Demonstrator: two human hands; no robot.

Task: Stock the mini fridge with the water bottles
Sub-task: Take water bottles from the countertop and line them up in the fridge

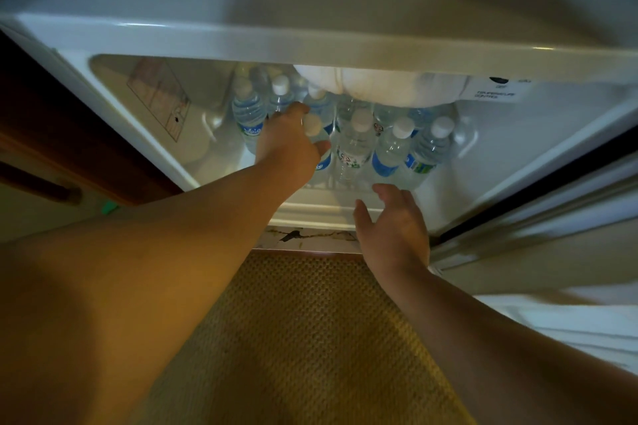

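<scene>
Floor: woven tan mat (303, 338) fills the lower middle of the frame, below the open mini fridge (221, 34).
Left hand (290, 145): reaches inside, fingers curled round a water bottle (319, 134) at centre, near its cap.
Right hand (393, 228): fingers loosely spread, holding nothing, hovering at the fridge's front lip.
Other bottles (390, 148): standing upright, packed together inside, under a frosted white lump (383, 88).

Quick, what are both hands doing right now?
Left hand: holding a water bottle inside the fridge.
Right hand: open, holding nothing, at the fridge's front edge.
</scene>
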